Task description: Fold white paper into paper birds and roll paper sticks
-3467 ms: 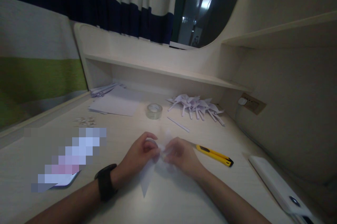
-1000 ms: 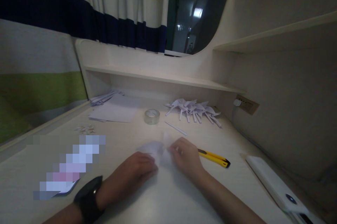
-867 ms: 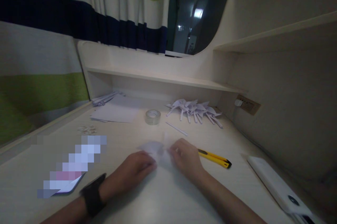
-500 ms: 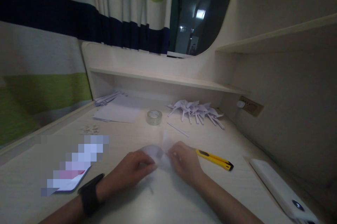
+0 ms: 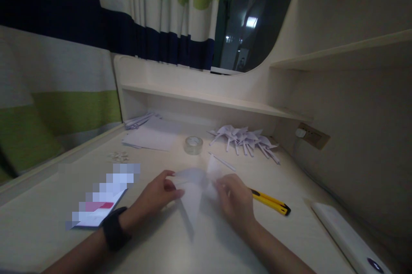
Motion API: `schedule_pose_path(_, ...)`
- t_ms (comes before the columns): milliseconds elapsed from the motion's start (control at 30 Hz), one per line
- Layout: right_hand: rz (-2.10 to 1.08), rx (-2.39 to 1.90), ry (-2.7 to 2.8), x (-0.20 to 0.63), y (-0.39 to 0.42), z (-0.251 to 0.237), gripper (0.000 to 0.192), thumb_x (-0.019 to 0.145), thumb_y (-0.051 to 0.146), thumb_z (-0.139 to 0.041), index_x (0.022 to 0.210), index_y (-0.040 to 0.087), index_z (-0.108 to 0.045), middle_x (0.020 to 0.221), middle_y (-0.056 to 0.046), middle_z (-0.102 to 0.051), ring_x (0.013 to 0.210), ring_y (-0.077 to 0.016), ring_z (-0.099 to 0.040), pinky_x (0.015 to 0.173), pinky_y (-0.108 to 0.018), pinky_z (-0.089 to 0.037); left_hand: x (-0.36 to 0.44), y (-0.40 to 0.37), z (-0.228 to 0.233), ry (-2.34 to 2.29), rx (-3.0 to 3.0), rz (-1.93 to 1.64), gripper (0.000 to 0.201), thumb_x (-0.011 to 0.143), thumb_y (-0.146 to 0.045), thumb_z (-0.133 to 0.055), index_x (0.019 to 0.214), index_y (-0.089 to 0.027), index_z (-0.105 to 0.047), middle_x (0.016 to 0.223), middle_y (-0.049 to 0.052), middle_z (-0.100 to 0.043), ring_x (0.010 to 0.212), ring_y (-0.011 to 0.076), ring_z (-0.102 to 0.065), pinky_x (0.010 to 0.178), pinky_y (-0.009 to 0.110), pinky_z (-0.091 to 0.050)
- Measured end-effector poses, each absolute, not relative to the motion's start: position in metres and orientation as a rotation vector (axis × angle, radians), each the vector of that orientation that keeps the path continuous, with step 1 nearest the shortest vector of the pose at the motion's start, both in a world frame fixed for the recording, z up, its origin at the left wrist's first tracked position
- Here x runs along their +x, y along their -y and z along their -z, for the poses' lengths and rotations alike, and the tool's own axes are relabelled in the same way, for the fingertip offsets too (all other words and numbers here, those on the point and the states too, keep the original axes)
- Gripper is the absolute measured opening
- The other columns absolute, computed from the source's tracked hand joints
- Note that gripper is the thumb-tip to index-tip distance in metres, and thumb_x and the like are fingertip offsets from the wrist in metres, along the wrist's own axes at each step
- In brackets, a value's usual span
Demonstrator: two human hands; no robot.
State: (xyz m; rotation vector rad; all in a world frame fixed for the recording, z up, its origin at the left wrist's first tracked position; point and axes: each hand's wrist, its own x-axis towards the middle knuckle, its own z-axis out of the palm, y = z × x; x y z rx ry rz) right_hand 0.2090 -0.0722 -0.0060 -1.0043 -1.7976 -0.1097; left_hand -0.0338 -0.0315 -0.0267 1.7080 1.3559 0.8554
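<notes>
Surface (image 5: 48, 226) bare toward its near left edge; left hand (image 5: 154, 199) and right hand (image 5: 234, 203), fingers curled, each pinch one side of folded white paper (image 5: 193, 188) held between them, yellow knife (image 5: 272, 203) just right, bare surface beyond.

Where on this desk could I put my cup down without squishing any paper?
Bare desk in front of the hands, and between knife and white device. Crowded: around tape, paper sheets and folded papers at the back.
</notes>
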Motion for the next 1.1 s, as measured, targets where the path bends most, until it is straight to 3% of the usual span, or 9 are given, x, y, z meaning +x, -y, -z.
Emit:
schedule_pose_path(167,0.171,-1.048,1.861,0.207,0.073,0.011,0.008,0.087,0.018,-0.055,0.080,0.018,-0.059,0.076,-0.005,-0.061,0.064,-0.0143,-0.056,0.059,-0.025,-0.043,-0.021,0.032,0.022,-1.392,1.545,-1.137,0.055,0.067,-0.036,-0.068,0.112,-0.019,-0.042,0.070,-0.002,-0.066,0.060,0.0200,-0.065,0.051,0.027,-0.047)
schedule_pose_path(333,0.154,-1.122,1.865,0.201,0.077,0.015,0.012,0.086,0.018,-0.054,0.075,0.018,-0.057,0.071,-0.003,-0.059,0.061,-0.0132,-0.054,0.058,-0.025,-0.039,-0.020,0.048,0.013,-1.575,1.853,-1.137,0.017,0.081,-0.037,-0.058,0.089,-0.022,-0.061,0.073,-0.001,-0.071,0.067,0.0188,-0.067,0.061,0.028,-0.049)
schedule_pose_path(467,0.129,-1.124,1.877,0.198,0.079,0.017,0.012,0.086,0.018,-0.054,0.074,0.018,-0.058,0.069,-0.002,-0.058,0.058,-0.0121,-0.053,0.056,-0.024,-0.036,-0.022,0.055,0.012,-1.497,2.208,-1.142,0.019,0.088,-0.031,-0.050,0.091,-0.024,-0.068,0.085,0.000,-0.072,0.073,0.0182,-0.067,0.068,0.029,-0.049)
schedule_pose_path(567,0.110,-1.139,1.886,0.197,0.079,0.017,0.013,0.085,0.020,-0.054,0.074,0.018,-0.058,0.068,-0.002,-0.058,0.058,-0.0117,-0.052,0.056,-0.023,-0.036,-0.025,0.055,0.008,-1.327,2.524,-1.177,0.019,0.087,-0.025,-0.051,0.091,-0.021,-0.069,0.095,0.006,-0.071,0.087,0.0225,-0.064,0.077,0.034,-0.048)
schedule_pose_path(667,0.080,-1.183,1.886,0.197,0.079,0.017,0.015,0.085,0.021,-0.054,0.072,0.018,-0.058,0.067,-0.001,-0.058,0.058,-0.0119,-0.053,0.056,-0.023,-0.036,-0.028,0.055,0.004,-1.215,2.658,-1.059,0.020,0.085,-0.022,-0.052,0.096,-0.020,-0.068,0.094,0.008,-0.071,0.086,0.0244,-0.063,0.076,0.037,-0.047)
schedule_pose_path(767,0.045,-1.231,1.865,0.196,0.079,0.017,0.016,0.084,0.022,-0.054,0.069,0.018,-0.058,0.066,-0.001,-0.058,0.055,-0.0119,-0.052,0.055,-0.024,-0.035,-0.029,0.053,0.001,-1.377,2.450,-1.023,0.022,0.085,-0.025,-0.051,0.096,-0.021,-0.069,0.090,0.007,-0.071,0.082,0.0237,-0.064,0.073,0.035,-0.047)
schedule_pose_path(933,-0.046,-1.278,1.807,0.194,0.076,0.022,0.016,0.082,0.022,-0.057,0.066,0.019,-0.058,0.064,0.000,-0.059,0.055,-0.0120,-0.053,0.054,-0.024,-0.037,-0.028,0.052,-0.002,-1.339,1.710,-0.865,0.028,0.077,-0.041,-0.057,0.072,-0.014,-0.065,0.062,0.003,-0.064,0.056,0.0184,-0.058,0.051,0.027,-0.042)
schedule_pose_path(1100,-0.125,-1.357,1.736,0.196,0.071,0.026,0.016,0.081,0.024,-0.059,0.066,0.019,-0.060,0.063,0.000,-0.060,0.055,-0.0128,-0.054,0.055,-0.025,-0.038,-0.033,0.056,0.000,-1.339,1.538,-0.914,0.030,0.080,-0.043,-0.052,0.072,-0.015,-0.060,0.064,0.003,-0.061,0.057,0.0174,-0.057,0.051,0.027,-0.040)
